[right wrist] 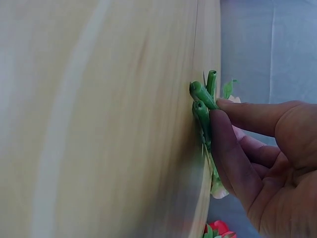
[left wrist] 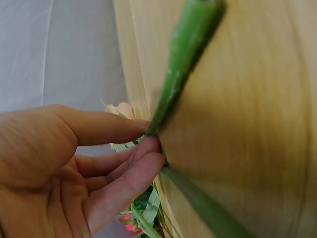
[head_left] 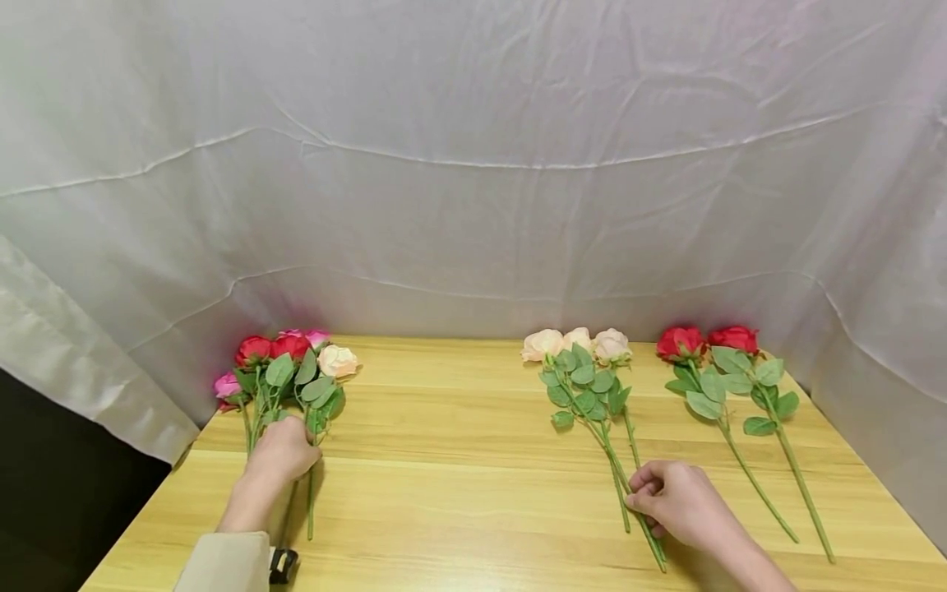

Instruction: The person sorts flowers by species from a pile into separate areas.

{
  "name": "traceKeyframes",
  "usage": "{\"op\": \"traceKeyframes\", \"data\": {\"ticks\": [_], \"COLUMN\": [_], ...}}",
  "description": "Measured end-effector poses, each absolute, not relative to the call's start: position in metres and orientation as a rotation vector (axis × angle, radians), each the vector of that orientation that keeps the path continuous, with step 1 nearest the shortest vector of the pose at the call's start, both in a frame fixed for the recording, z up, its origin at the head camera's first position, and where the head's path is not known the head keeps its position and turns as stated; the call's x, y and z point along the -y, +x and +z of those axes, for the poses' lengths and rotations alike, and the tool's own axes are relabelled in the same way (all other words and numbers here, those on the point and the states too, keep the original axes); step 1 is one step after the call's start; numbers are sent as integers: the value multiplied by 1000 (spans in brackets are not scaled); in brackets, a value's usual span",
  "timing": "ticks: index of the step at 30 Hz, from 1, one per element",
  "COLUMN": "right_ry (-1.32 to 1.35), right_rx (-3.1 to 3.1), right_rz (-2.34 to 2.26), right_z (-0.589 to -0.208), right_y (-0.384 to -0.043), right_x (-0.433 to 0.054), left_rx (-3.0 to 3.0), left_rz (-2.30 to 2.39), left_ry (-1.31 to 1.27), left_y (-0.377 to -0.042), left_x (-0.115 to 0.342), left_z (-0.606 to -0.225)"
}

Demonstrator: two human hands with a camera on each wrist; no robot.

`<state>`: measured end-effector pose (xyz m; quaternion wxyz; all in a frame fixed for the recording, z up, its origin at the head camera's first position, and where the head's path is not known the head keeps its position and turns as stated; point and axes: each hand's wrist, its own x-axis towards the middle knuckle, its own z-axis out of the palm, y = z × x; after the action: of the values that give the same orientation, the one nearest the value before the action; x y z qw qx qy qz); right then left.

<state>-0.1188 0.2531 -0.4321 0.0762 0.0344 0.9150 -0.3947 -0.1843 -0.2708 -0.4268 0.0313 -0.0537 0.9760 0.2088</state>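
My left hand [head_left: 281,448] pinches a green rose stem [left wrist: 178,64] between thumb and fingertips, low over the table's left side. A second stem [left wrist: 208,203] passes by its fingers. Beyond this hand lie red roses [head_left: 254,350], pink roses [head_left: 227,385] and a peach rose [head_left: 338,361]; which bloom the pinched stem belongs to, I cannot tell. My right hand [head_left: 681,497] pinches a stem among the cream roses [head_left: 543,345] near its lower end. In the right wrist view, several cut stem ends [right wrist: 200,111] sit close together at the thumb and forefinger.
Two red roses [head_left: 681,343] with leafy stems lie apart at the right of the wooden table [head_left: 436,493]. A grey-white cloth [head_left: 459,205] hangs behind the table and along its sides. A dark area [head_left: 59,485] shows beyond the left edge.
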Motion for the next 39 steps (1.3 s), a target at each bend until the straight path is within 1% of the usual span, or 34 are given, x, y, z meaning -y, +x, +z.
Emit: {"op": "traceKeyframes", "data": {"ticks": [12, 24, 31, 39], "right_ry": [118, 130, 116, 63], "right_rx": [-2715, -2689, -2689, -2816], "right_rz": [-1221, -1254, -1278, -1311], "right_z": [-431, -430, -429, -422], "right_y": [-118, -117, -118, -121], "right_x": [-255, -257, -258, -252], "left_rx": [-2933, -2840, -2717, -2631], "left_rz": [723, 937, 1286, 1568], "left_ry": [-270, -248, -259, -246], "left_y": [-180, -181, -179, -177], "left_x": [266, 273, 266, 253], "left_z": [-419, -418, -413, -409]}}
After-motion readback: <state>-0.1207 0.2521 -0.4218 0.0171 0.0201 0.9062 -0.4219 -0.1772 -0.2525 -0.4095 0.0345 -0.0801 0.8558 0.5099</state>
